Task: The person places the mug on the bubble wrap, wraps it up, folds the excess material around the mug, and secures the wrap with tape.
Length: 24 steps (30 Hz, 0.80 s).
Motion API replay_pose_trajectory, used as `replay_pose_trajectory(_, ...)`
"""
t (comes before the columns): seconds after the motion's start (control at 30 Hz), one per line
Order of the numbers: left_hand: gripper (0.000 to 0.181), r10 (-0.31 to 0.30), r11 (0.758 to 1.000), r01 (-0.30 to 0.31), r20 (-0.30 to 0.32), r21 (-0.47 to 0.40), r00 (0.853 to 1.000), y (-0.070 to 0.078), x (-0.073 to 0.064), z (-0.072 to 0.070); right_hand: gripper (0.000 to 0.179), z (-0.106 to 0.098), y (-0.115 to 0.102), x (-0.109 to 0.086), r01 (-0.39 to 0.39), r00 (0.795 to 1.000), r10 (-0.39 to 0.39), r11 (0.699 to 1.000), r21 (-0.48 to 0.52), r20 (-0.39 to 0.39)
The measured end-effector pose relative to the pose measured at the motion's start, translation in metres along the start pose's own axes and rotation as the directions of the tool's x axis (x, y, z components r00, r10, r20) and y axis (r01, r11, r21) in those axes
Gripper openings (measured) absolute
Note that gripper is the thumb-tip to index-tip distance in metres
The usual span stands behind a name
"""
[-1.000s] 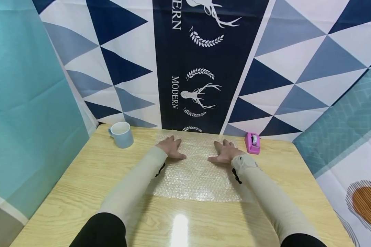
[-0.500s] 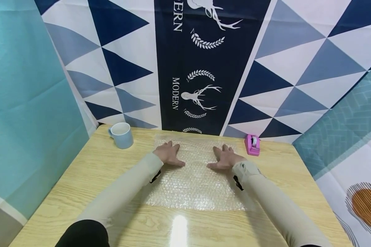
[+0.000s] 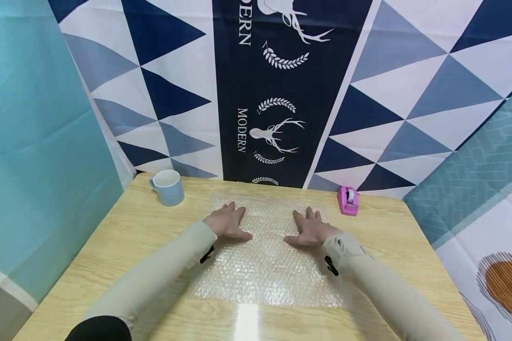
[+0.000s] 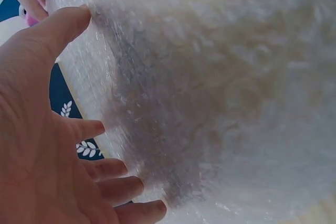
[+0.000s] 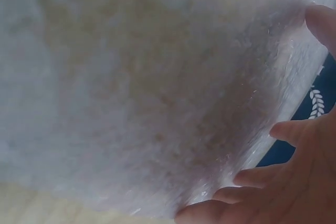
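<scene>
A clear sheet of bubble wrap (image 3: 266,270) lies flat on the wooden table, its bubbles catching the light. Toward its left side my left hand (image 3: 228,222) rests on it with fingers spread and thumb pointing inward. My right hand (image 3: 310,229) mirrors this on the right side, fingers also spread. In the left wrist view, the fingertips of the left hand (image 4: 68,129) press at the bubble wrap (image 4: 220,93). The right wrist view has the right hand's fingertips touching the sheet in the same way. Neither hand grips anything.
A light blue mug (image 3: 168,188) stands at the table's back left, handle to the left. At the back right sits a pink tape dispenser (image 3: 348,201). Behind the wooden table (image 3: 123,246) hangs a patterned cloth (image 3: 264,94), with more cloth at both sides.
Both hands and the bubble wrap have slid toward me, away from the back edge of the table. The left hand has also shifted slightly left. The mug and tape dispenser stay put.
</scene>
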State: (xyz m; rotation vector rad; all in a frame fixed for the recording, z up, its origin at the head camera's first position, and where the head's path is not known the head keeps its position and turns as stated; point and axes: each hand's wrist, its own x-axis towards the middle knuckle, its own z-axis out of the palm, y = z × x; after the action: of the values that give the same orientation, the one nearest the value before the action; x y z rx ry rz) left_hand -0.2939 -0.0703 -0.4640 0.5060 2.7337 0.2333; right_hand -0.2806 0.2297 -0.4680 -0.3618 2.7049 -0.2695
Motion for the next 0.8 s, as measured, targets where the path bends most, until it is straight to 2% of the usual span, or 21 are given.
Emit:
replay_pose_trajectory(0.17, 0.103, 0.006, 0.999, -0.006, 0.001, -0.036, 1.0, 0.001, -0.01, 0.005, 0.11, 0.007, -0.002, -0.008, -0.003, 1.0, 0.003, 1.0, 0.002, -0.019)
replay_pose_trajectory(0.5, 0.102, 0.04, 0.998, -0.041, -0.011, -0.043, 0.999, -0.003, -0.027, 0.013, 0.11, 0.017, -0.013, -0.026, 0.0, 0.999, 0.001, 1.0, 0.021, -0.042)
replay_pose_trajectory(0.8, 0.105, 0.046, 0.999, -0.047, -0.017, -0.021, 0.999, -0.002, -0.034, 0.016, 0.109, 0.021, -0.015, -0.036, 0.008, 0.999, -0.007, 0.999, 0.038, -0.049)
